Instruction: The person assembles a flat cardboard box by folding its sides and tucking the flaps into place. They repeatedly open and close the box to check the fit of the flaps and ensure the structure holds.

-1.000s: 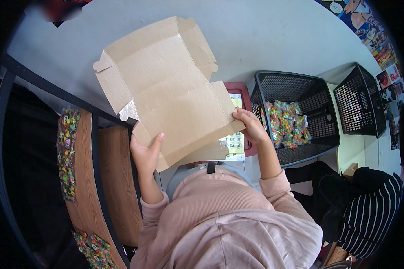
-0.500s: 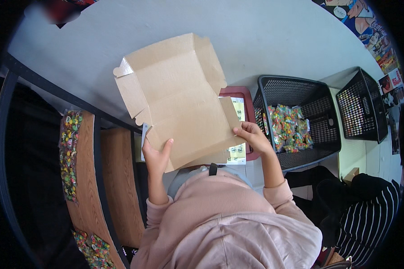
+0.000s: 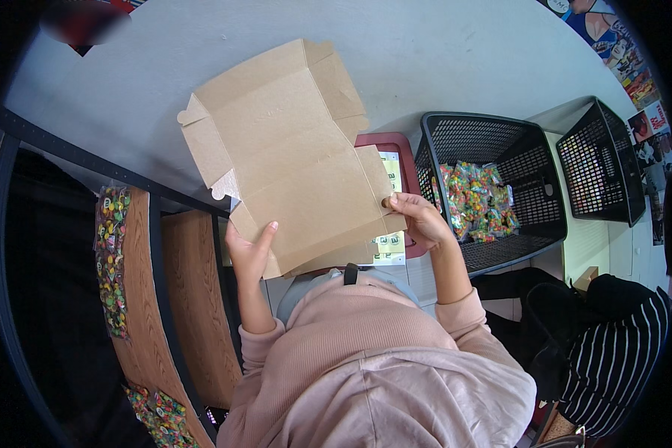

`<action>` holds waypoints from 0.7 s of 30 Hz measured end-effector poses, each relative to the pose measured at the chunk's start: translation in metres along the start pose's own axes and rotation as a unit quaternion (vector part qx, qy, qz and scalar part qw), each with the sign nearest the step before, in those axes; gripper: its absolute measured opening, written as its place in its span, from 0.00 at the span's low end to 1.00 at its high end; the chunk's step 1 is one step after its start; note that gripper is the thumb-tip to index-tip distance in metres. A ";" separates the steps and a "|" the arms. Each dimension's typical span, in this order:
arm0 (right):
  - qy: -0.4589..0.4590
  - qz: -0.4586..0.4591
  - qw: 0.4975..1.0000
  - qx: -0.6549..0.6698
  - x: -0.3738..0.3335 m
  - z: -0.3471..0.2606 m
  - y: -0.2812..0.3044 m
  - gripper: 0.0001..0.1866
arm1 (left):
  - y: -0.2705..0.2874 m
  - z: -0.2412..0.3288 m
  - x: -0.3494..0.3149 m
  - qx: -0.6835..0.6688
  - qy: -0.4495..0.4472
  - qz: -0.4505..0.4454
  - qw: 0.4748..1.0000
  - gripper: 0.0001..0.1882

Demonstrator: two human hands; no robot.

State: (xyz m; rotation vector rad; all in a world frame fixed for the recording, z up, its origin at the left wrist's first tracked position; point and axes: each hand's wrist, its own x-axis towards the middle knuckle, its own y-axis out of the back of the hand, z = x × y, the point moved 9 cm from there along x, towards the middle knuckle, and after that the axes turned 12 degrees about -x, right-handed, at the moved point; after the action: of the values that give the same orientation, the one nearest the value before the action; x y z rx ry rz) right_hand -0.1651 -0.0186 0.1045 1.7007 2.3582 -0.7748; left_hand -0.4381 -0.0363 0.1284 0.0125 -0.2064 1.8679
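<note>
Far left, long bag of colourful sweets (image 3: 113,261) on the outer wooden shelf board (image 3: 143,351); second sweet bag (image 3: 160,418) nearer, same board. Dark metal frame (image 3: 82,162) runs along there, another wooden board (image 3: 190,276) to its right.

My left hand (image 3: 249,252) grips the near left corner of the cardboard blank (image 3: 291,160), thumb on the upper face, fingers mostly hidden underneath. Blank is up in front of me, centre of the scene, tilted. Done, as far as I can judge: it's spread open, creases showing. Not done: walls not locked up, rounded tabs on the left side loose, far right flap not tucked, nothing lying on it. So early stage, I'd say. Another brown piece shows under the near edge; can't tell if it's separate.

My right hand (image 3: 425,220) pinches the near right corner, thumb on top. Just behind it, a red tray (image 3: 408,157) with printed yellow-white sheets (image 3: 390,250), partly covered. Further right, black basket (image 3: 530,179) holding sweet packets (image 3: 474,201), none out on the blank; then a smaller black basket (image 3: 593,168), contents unclear.
</note>
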 end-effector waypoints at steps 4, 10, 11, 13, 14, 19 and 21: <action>0.038 0.040 0.990 -0.130 0.004 -0.005 0.012 0.11 | -0.002 0.003 -0.001 0.000 -0.013 -0.001 1.000 0.22; 0.116 0.085 0.975 -0.169 0.007 -0.020 0.020 0.16 | -0.011 -0.009 -0.008 -0.059 0.006 0.015 0.998 0.24; 0.118 0.114 0.977 -0.134 0.003 -0.028 0.017 0.18 | -0.015 -0.011 -0.012 -0.071 -0.003 0.022 0.997 0.25; 0.142 0.141 0.980 -0.022 0.006 -0.031 0.024 0.26 | -0.021 -0.029 -0.024 -0.170 0.070 0.109 0.977 0.24; 0.141 0.132 0.981 -0.015 0.009 -0.027 0.022 0.27 | -0.025 -0.039 -0.032 -0.218 0.105 0.152 0.958 0.24; 0.114 0.103 0.984 -0.088 0.013 0.003 -0.013 0.28 | -0.049 -0.070 -0.043 -0.260 0.092 0.092 0.957 0.26; 0.127 0.117 0.978 -0.117 0.016 0.006 -0.013 0.25 | -0.059 -0.068 -0.043 -0.245 0.089 0.049 0.964 0.25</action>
State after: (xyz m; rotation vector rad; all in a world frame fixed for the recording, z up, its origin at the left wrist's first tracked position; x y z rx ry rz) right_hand -0.1834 -0.0108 0.0977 2.0208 2.2291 -0.2433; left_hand -0.3627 -0.0498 0.0642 -0.5116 -0.5457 1.8587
